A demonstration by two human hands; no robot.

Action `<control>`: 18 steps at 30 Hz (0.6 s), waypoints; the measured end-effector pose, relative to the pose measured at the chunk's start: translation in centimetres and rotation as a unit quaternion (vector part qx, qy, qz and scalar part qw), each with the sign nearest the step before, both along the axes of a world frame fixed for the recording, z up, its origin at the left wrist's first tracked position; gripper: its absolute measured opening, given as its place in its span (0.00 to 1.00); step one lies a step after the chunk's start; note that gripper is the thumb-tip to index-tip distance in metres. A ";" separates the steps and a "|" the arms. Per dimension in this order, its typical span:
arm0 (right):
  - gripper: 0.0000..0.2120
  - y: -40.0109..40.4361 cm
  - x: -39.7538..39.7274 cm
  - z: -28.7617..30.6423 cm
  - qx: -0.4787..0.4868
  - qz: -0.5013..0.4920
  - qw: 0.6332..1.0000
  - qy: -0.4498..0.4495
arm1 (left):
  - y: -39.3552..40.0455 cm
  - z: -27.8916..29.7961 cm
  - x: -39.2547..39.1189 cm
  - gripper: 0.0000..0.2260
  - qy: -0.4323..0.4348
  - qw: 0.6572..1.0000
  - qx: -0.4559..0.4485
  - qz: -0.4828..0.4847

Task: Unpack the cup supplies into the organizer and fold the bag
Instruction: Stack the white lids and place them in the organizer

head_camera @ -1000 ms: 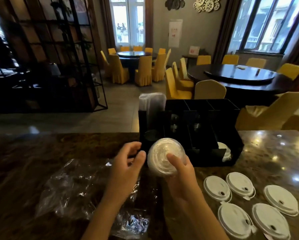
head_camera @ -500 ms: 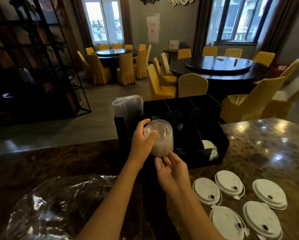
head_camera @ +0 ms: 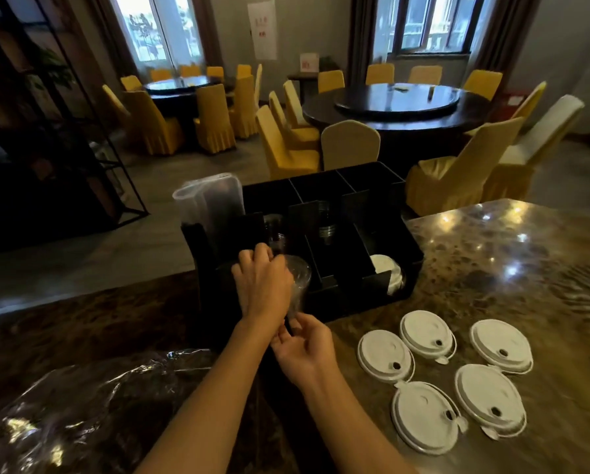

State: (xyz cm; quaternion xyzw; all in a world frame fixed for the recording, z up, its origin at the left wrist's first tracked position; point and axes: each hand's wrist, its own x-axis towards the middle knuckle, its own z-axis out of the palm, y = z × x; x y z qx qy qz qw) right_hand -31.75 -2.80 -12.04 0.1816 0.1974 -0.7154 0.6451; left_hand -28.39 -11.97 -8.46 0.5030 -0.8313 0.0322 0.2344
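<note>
Both hands work together: left hand (head_camera: pixel 264 285) grips the clear lid stack (head_camera: pixel 298 282), lowering it into the black organizer (head_camera: pixel 411 254); right hand (head_camera: pixel 305 350), loosely curled, steadies beneath.

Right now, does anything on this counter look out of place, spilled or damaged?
Nothing spilled or broken. Five white round plastic lids lie loose on the marble counter instead of in the black compartment organizer, and the clear crumpled plastic bag is unfolded. Both look like unfinished steps.
</note>
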 end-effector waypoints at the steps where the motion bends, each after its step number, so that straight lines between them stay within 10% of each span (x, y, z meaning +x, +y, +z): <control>1: 0.03 0.1 -0.1 -0.2 0.000 0.011 1.000 0.008 | 0.0 -0.2 0.0 0.09 -0.035 0.999 -0.019 0.002; 11: 0.13 6.2 -1.6 -1.4 0.093 0.072 0.958 0.262 | 1.1 0.5 -0.4 0.08 -0.172 0.985 -0.027 -0.003; 18: 0.09 18.9 -8.6 -0.1 0.070 -0.027 0.839 0.538 | 7.3 -0.5 0.0 0.03 0.182 0.955 -0.076 -0.220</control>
